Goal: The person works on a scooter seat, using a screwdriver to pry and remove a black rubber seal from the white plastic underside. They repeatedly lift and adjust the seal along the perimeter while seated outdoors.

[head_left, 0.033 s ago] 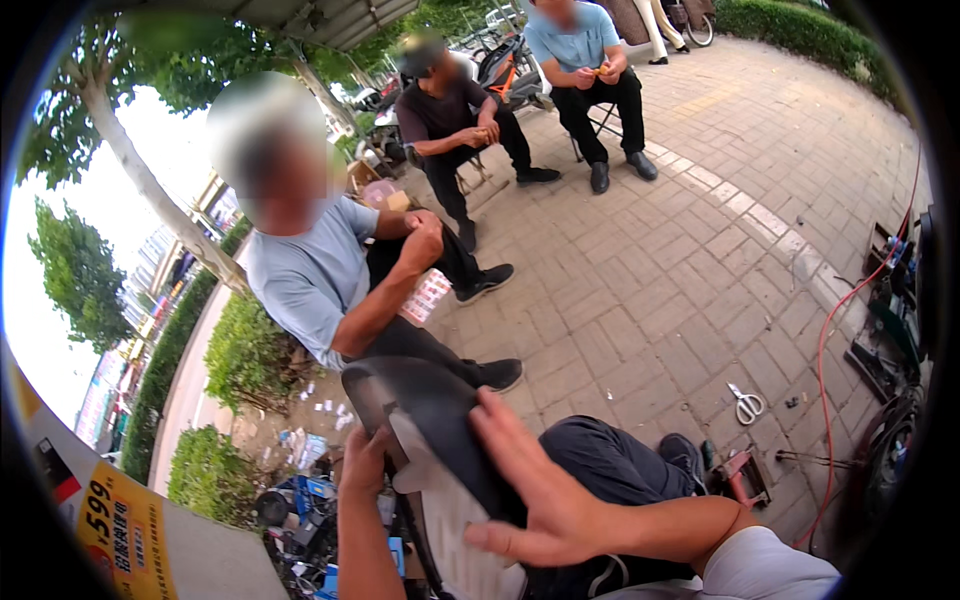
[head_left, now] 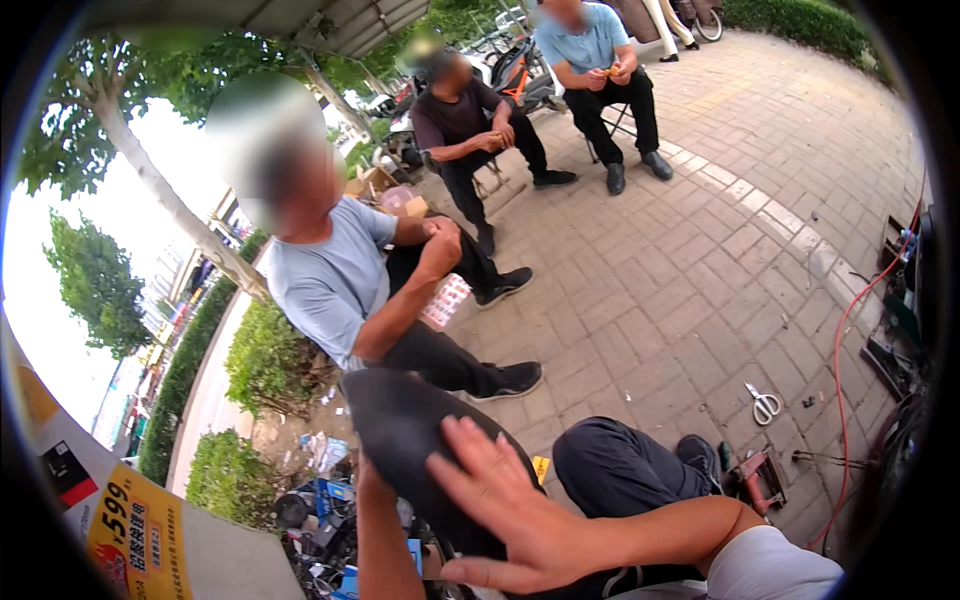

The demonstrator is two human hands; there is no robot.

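Note:
A black scooter seat (head_left: 400,420) is held up in front of me, its smooth dark cover facing me. My left hand (head_left: 374,478) holds the seat by its left edge, with the fingers mostly hidden behind it. My right hand (head_left: 510,505) lies flat on the cover with its fingers stretched out and the thumb apart. The underside of the seat is turned out of sight.
A seated person (head_left: 330,270) is close on the left; two more people sit further back. White-handled scissors (head_left: 764,404) and a red hand tool (head_left: 758,482) lie on the paving at right, near a red hose (head_left: 845,400). Assorted parts (head_left: 315,520) lie at lower left.
The seat has turned, so its pale ribbed underside is hidden and the black cover now shows. My right hand has moved further onto the cover. The whole view has shifted slightly.

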